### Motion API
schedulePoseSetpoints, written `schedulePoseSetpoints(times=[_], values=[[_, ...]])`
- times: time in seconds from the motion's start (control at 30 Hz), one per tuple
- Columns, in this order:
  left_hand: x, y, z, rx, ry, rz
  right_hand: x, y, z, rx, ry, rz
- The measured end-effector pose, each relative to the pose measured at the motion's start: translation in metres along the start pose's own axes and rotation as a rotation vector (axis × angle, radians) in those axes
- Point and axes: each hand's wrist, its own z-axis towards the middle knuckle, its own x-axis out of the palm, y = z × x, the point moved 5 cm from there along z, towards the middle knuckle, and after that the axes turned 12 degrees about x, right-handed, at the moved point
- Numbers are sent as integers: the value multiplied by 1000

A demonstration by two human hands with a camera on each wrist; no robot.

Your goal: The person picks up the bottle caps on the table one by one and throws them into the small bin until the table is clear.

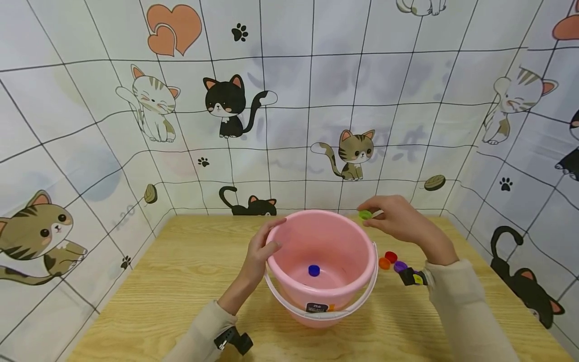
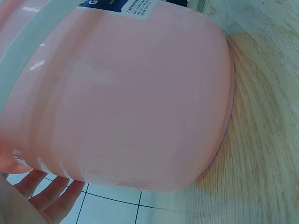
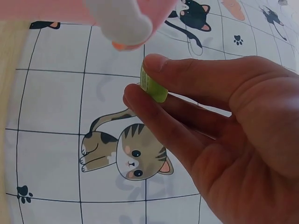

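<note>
A pink bucket (image 1: 312, 235) with a white handle (image 1: 332, 315) stands on the wooden table. My left hand (image 1: 257, 254) grips its left rim, thumb over the edge and fingers outside. In the left wrist view the bucket's side (image 2: 135, 98) fills most of the picture, with the fingers (image 2: 51, 196) along its wall. One blue bottle cap (image 1: 314, 270) lies on the bucket's bottom. Raised just right of the far rim, my right hand (image 1: 398, 219) pinches a green bottle cap (image 1: 365, 214) between thumb and fingertips; the right wrist view shows this cap (image 3: 156, 91) side-on.
Right of the bucket lie a red cap (image 1: 391, 257), an orange cap (image 1: 384, 263), a purple cap (image 1: 400, 266) and a yellow-green cap (image 1: 418, 280), partly hidden by the dark wrist device. A cat-patterned sheet (image 1: 289, 125) stands behind and beside the table (image 1: 190, 271).
</note>
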Motion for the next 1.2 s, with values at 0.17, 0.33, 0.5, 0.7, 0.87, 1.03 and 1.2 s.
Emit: schedulePoseSetpoints(times=[0.17, 0.33, 0.5, 0.7, 0.87, 1.03, 1.2], values=[[1, 1, 0, -3, -3, 1, 0, 9, 5, -17, 11, -26], [1, 1, 0, -3, -3, -5, 0, 17, 9, -39, 15, -59], [2, 1, 0, -6, -5, -10, -2, 24, 13, -50, 18, -71], [2, 1, -1, -8, -4, -9, -3, 30, 16, -36, 41, -69], [3, 1, 0, 1, -1, -2, -3, 32, 17, -48, 47, -64], [3, -1, 0, -4, -3, -5, -4, 36, 19, -56, 45, -69], [1, -1, 0, -6, -9, -5, -7, 44, 23, -81, 29, -76]])
